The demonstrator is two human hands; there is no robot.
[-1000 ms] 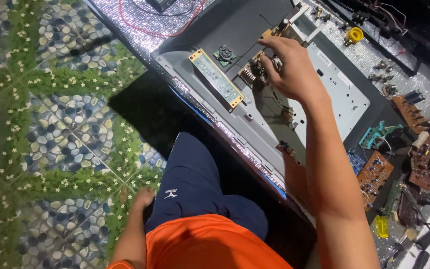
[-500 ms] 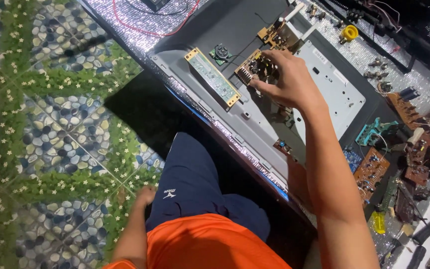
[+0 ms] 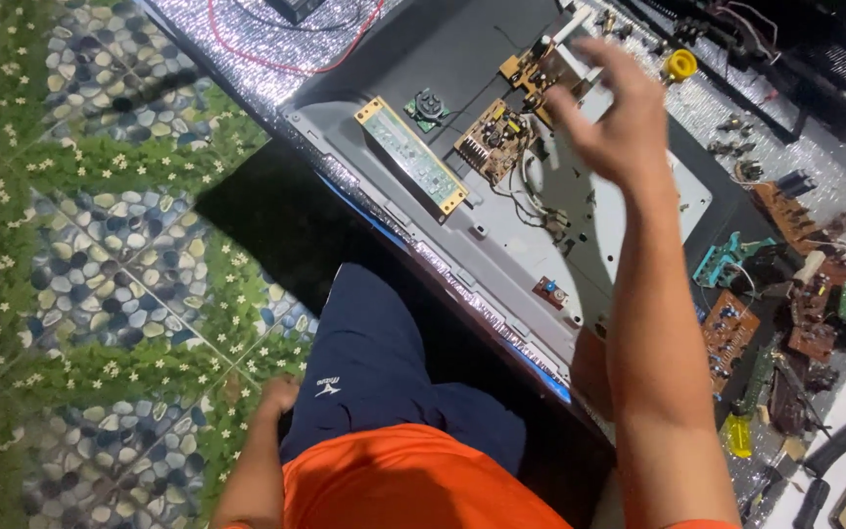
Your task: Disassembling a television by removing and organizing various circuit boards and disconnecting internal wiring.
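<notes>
My right hand [image 3: 611, 116] hangs above the opened television back panel [image 3: 501, 240], fingers spread and loose, gripping nothing; it is blurred. My left hand [image 3: 276, 397] rests down by my knee on the patterned floor [image 3: 80, 245], and I cannot tell whether it is open or closed, since my leg hides part of it.

On the grey panel I count three larger circuit boards: one long narrow strip board [image 3: 410, 155] with yellow ends near the panel's left edge, one brown board [image 3: 493, 142] crowded with parts beside it, and one more brown board [image 3: 531, 71] just under my right fingers. One small green board [image 3: 427, 105] sits above the strip board, and one tiny red board [image 3: 549, 292] lies near the lower edge. White wires [image 3: 531, 186] run from the middle brown board across the panel.

To the right of the panel, loose boards lie in a heap [image 3: 795, 284], among them one teal part [image 3: 727, 260] and one brown board [image 3: 728, 328] close to my forearm. One yellow spool [image 3: 680, 66] stands beyond my fingers. A red cable [image 3: 276, 39] loops over the silver mat [image 3: 247, 49] at the top. My forearm covers part of the panel's right side.
</notes>
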